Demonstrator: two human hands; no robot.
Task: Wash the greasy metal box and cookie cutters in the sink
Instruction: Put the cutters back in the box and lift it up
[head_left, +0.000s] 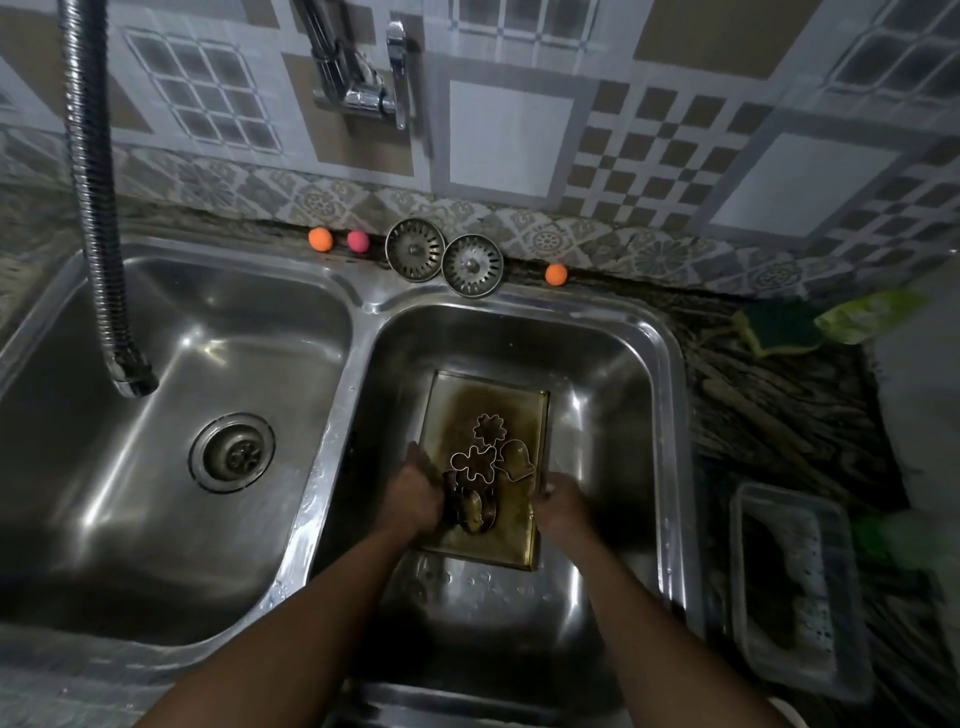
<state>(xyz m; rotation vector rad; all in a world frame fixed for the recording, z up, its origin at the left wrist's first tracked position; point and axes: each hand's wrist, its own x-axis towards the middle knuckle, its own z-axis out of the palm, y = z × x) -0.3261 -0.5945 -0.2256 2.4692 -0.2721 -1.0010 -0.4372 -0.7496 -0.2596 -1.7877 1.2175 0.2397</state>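
Double steel sink (340, 374). The box (462, 410), a shallow metal tray with brown grease across its floor, sits in the right basin (613, 384) with its long side running near to far. Whether it lies flat on the basin floor cannot be told.

Cutters (474, 462) lie inside the box: a flower shape at the far end, a figure shape and a bell-like shape just nearer, touching or overlapping. A darker clump of cutters sits at the near left of the box, against the left hand.

Left hand (418, 493) is at the box's left rim near the near end, fingers curled and gripping the rim. Right hand (563, 506) is at the right rim opposite and touches it; it is blurred, so I cannot tell if it clasps the rim or just rests there. Both forearms come in from the near edge.

Left basin (156, 493) has an open drain (232, 452). A ribbed hose spout (98, 208) hangs over it. Wall tap (363, 93) is mounted on the tiled wall above.

On the far ledge are two strainers (415, 249) side by side, an orange ball (320, 239) and a pink ball (358, 240) left of them, and another orange ball right of them.

On the dark worktop (779, 415) to the right are a green sponge (779, 325), a green wrapper (867, 314) just beside it at the far end, and a clear plastic tub (795, 587) at the near end, contents unclear.
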